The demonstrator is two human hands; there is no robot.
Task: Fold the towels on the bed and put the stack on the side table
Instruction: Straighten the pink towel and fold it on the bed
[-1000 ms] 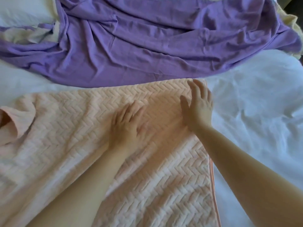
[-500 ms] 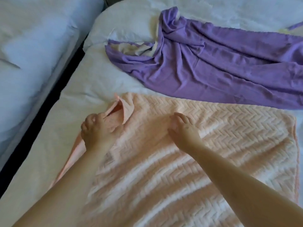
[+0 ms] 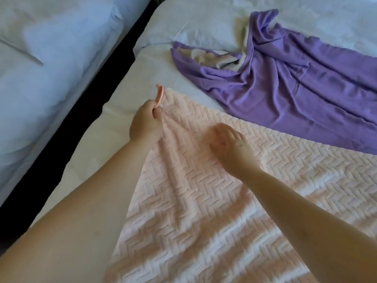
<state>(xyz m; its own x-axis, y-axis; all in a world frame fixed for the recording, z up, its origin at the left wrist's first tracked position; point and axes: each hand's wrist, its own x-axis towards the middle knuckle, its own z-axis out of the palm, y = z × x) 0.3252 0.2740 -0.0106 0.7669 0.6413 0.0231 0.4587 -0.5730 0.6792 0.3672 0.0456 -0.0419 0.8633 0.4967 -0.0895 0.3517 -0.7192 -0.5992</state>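
A pale pink towel (image 3: pixel 204 211) with a herringbone weave lies spread on the white bed (image 3: pixel 126 99). My left hand (image 3: pixel 145 123) pinches the towel's far left corner, with its pink edging sticking up above my fingers. My right hand (image 3: pixel 232 146) rests on the towel a little right of that corner, fingers curled down onto the cloth; whether it grips the cloth is unclear. A crumpled purple towel (image 3: pixel 295 84) lies behind the pink one, toward the far right, with a beige cloth (image 3: pixel 214 58) showing under its left end.
A white pillow (image 3: pixel 193 27) sits at the head of the bed. A dark gap (image 3: pixel 67 123) separates this bed from a second white bed (image 3: pixel 40 68) on the left. No side table is in view.
My view has swung left. My left hand left the towel's middle, took the folded-over left corner and pulled it out flat. My right hand moved from the right edge toward the left.
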